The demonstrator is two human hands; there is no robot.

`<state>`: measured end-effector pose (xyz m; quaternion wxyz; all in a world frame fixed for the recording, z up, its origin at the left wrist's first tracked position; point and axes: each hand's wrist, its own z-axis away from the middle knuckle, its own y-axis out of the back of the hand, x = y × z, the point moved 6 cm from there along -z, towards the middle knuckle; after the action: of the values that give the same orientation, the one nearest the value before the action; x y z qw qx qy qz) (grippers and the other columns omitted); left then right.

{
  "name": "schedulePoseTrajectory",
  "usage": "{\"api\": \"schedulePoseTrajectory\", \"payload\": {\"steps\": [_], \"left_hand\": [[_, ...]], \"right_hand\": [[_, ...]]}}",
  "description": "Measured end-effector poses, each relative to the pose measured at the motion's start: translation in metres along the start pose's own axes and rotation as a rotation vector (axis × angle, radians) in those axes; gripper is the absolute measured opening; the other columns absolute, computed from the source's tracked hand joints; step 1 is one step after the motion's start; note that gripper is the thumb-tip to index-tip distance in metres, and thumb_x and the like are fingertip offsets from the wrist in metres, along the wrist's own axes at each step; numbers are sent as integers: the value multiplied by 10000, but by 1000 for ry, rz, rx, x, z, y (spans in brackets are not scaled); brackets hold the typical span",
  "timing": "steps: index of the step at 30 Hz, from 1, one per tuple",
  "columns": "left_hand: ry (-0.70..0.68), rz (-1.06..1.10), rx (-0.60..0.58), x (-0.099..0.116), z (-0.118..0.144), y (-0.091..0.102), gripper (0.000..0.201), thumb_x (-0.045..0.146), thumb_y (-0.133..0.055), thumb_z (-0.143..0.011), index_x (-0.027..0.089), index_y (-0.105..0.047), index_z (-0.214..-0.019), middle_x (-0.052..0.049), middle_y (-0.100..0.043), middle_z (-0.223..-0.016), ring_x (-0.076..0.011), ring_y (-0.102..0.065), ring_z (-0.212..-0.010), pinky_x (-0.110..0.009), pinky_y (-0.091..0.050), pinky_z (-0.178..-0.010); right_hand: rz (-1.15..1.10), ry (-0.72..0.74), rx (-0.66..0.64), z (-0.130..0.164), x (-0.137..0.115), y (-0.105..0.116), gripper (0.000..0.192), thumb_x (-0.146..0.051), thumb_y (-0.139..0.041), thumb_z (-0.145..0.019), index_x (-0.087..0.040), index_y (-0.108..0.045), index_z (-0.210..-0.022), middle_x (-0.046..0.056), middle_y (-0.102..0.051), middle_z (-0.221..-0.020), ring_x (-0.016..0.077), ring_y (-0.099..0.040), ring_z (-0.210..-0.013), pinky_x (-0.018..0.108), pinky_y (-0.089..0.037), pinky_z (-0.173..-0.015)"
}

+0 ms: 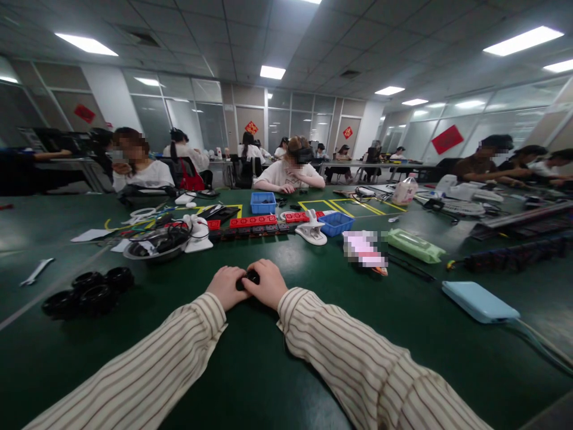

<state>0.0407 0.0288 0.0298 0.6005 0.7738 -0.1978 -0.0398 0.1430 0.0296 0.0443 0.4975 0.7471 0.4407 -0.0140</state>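
In the middle of the green table [286, 358], my left hand [226, 286] and my right hand [267, 283] are closed together around a small black round part [253, 276]. Most of that part is hidden by my fingers, and its exact kind does not show. To the left of my hands lies a cluster of shiny black ring-shaped pieces [96, 297]. Beyond my hands runs a row of red and black socket-like blocks [253, 221].
At left are a wrench [36, 272] and a bowl of black cables [156, 245]. Blue bins [263, 202], a white clamp-like stand [312, 230], a green wipes pack [415, 245] and a light-blue power bank [480, 301] lie around. A person [290, 170] sits opposite.
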Motion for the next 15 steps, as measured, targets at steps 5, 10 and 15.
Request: {"api": "schedulePoseTrajectory", "payload": {"steps": [5,10,15], "left_hand": [[-135,169,-17,-5,-2,-6,307,320,-561,-610,176,-586,-880,-56,-596,-923,-213,-528,-901,-331,-408,-825],[-136,163,-22,-10,-1,-11,372,328,-560,-614,164,-574,-948,-85,-568,-1037,-235,-496,-995,-370,-354,-909],[-12,40,18,-4,2,-2,420,410,-575,-587,190,-530,-942,-67,-567,-982,-248,-505,-975,-482,-235,-974]], "right_hand": [[-112,104,-35,1,-9,2,255,-133,-522,-685,-174,-527,-937,23,-553,-898,151,-463,-881,294,-359,-814],[-111,133,-89,4,-13,0,332,-160,-536,-688,-178,-485,-1016,38,-517,-978,162,-450,-930,309,-351,-840],[-50,33,-24,3,-9,5,294,-342,-532,-739,-182,-467,-977,41,-476,-942,171,-443,-912,331,-345,-819]]}}
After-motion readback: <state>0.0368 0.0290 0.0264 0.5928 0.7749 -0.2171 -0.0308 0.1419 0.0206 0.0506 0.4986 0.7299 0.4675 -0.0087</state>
